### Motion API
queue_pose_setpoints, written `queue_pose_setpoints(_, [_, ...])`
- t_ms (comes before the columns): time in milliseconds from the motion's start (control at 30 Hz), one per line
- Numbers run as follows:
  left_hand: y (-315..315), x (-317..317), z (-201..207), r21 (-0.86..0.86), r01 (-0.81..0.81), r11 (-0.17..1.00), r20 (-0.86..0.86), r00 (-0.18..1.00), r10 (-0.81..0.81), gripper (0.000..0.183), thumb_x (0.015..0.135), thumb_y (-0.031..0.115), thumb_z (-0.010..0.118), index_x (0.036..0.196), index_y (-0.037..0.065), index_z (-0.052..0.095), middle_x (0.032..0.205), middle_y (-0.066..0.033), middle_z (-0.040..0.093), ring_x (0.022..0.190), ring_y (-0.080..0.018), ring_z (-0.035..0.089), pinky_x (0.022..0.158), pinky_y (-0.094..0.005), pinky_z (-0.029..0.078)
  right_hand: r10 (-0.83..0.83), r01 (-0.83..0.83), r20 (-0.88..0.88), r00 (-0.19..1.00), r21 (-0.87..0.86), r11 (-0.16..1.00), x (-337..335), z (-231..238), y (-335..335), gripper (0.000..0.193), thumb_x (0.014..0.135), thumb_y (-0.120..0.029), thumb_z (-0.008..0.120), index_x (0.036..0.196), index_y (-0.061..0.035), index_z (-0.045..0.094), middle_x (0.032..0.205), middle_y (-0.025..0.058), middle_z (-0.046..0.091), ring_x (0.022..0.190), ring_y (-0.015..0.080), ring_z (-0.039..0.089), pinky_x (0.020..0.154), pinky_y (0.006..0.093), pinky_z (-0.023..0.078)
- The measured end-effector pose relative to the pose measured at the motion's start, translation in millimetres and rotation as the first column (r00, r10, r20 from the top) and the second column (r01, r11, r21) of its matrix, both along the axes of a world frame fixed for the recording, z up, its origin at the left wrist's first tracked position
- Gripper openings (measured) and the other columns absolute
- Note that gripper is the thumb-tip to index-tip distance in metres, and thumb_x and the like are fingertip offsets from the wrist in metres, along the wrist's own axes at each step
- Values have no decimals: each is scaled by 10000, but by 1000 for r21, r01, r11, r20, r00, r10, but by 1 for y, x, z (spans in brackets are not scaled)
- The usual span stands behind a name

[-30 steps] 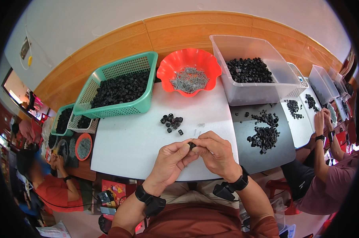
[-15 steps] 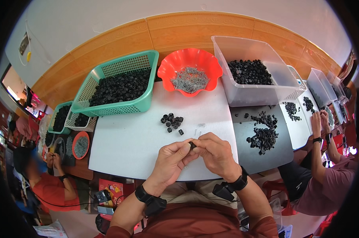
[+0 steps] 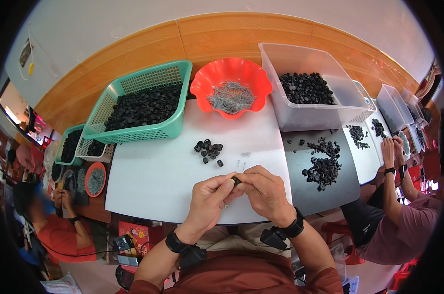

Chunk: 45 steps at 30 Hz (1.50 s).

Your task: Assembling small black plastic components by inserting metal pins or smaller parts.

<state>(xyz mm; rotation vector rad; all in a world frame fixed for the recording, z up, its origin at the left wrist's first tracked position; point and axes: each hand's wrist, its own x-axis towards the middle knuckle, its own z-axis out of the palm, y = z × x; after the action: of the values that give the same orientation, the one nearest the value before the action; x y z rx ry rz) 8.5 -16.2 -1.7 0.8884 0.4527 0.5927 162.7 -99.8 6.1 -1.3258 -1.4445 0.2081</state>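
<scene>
My left hand (image 3: pixel 208 197) and my right hand (image 3: pixel 264 192) meet over the near part of the white tabletop (image 3: pixel 148 171). Between their fingertips is a small black plastic part (image 3: pixel 236 180); the fingers cover most of it. My left thumb presses on its near side, while the right thumb and forefinger pinch it from the right. A few thin metal pins (image 3: pixel 242 163) lie just beyond the hands. Farther off and a little left sits a small cluster of black plastic parts (image 3: pixel 208 149). A tiny pale piece (image 3: pixel 227 206) shows below my fingers.
Along the back stand a green basket (image 3: pixel 177 120) of black parts, a red scalloped bowl (image 3: pixel 200 88) of metal pins and a clear bin (image 3: pixel 310 117). Loose black parts (image 3: pixel 322 171) cover some of the dark board at right. People work at both sides.
The whole view has shifted slightly, moving the table's contents a little leftward. Both hands keep their pinch on the black plastic part, with hardly any change in the fingers.
</scene>
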Motion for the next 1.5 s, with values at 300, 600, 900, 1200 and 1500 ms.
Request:
queue_pose_setpoints(300, [-2,1,-3,54,-23,998,3,1000,23,319,1030,107,592,1276,-94,612,1125,-151,698,1007,-210,691,961,-372,579,-20,21,49,999,-23,1000,-1,-1,-3,253,839,67,693,1077,-15,660,976,127,678,756,308,701,624,364,571])
queue_pose_setpoints(600, [-2,2,-4,136,-21,990,12,1000,19,312,1026,96,599,1276,-90,615,1169,-154,685,1012,-188,693,949,-326,585,-50,53,82,995,-44,998,-3,2,-4,242,828,61,702,1044,-30,640,970,121,664,760,322,692,620,380,567])
queue_pose_setpoints(900, [0,2,-6,127,1,992,39,999,-6,321,1036,122,591,1288,-75,619,1142,-130,703,1011,-165,683,947,-307,559,-19,21,26,999,-77,997,-2,0,-1,213,842,28,712,1022,-33,616,956,120,650,771,323,684,631,382,562])
queue_pose_setpoints(1200, [-1,0,-8,68,-17,998,58,998,13,298,1032,115,596,1265,-64,641,1139,-119,691,989,-165,657,916,-316,526,-29,33,32,999,-125,992,-6,4,4,383,778,60,756,1126,-67,658,937,106,651,749,259,678,636,336,543])
queue_pose_setpoints(1500, [-2,0,-4,-79,-76,994,161,983,88,277,988,55,645,1234,-15,536,1084,-129,701,943,-160,690,851,-279,552,8,1,73,997,-123,992,-7,9,1,308,849,-32,734,1149,-82,686,978,90,625,755,263,665,622,355,546])
